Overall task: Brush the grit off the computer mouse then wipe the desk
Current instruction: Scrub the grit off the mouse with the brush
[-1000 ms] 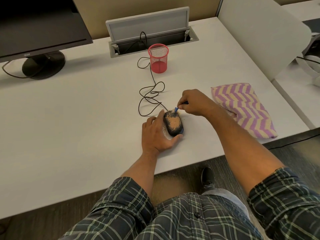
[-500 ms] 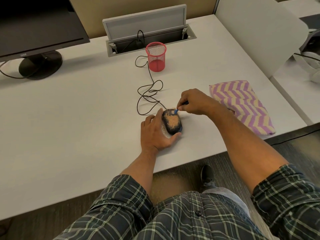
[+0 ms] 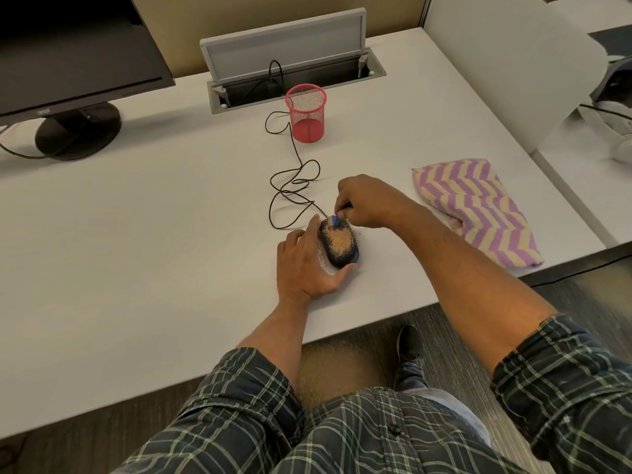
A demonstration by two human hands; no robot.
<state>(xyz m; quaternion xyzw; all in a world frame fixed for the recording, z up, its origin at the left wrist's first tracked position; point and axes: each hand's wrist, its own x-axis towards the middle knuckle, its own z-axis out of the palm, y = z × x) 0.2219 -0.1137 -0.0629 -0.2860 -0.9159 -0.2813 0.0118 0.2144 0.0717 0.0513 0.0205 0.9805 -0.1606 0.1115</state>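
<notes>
1. The computer mouse (image 3: 339,243) is a rounded, dark, glossy oval lying near the front edge of the desk (image 3: 154,234), its top coated with a patch of tan, sandy grit (image 3: 338,241).
2. A few loose grains lie scattered on the desk just beside the mouse, on both of its sides.
3. The left hand (image 3: 306,265) cups the mouse from the left: the fingers curl along its far side and the thumb wraps round its near end, so the mouse is held in place.
4. The right hand (image 3: 367,201) hovers at the far end of the mouse, fingers curled tightly and pinching a small brush (image 3: 337,218); only its blue tip shows, touching the gritty top near the cable end.
5. A thin, dark cable (image 3: 290,196) runs from the mouse in loose loops across the desk, past a red wire-mesh cup (image 3: 306,112), cylindrical and see-through, into an open cable hatch (image 3: 294,77) with a raised grey lid.
6. To the right of the right forearm lies a folded cloth (image 3: 475,208), soft and terry-like, with purple and pale yellow zigzag stripes.
7. The desk is smooth, matte and off-white.
8. At the far left stands a black monitor (image 3: 75,46) on a round base.
9. Both rolled-up sleeves (image 3: 564,381) are dark plaid.
</notes>
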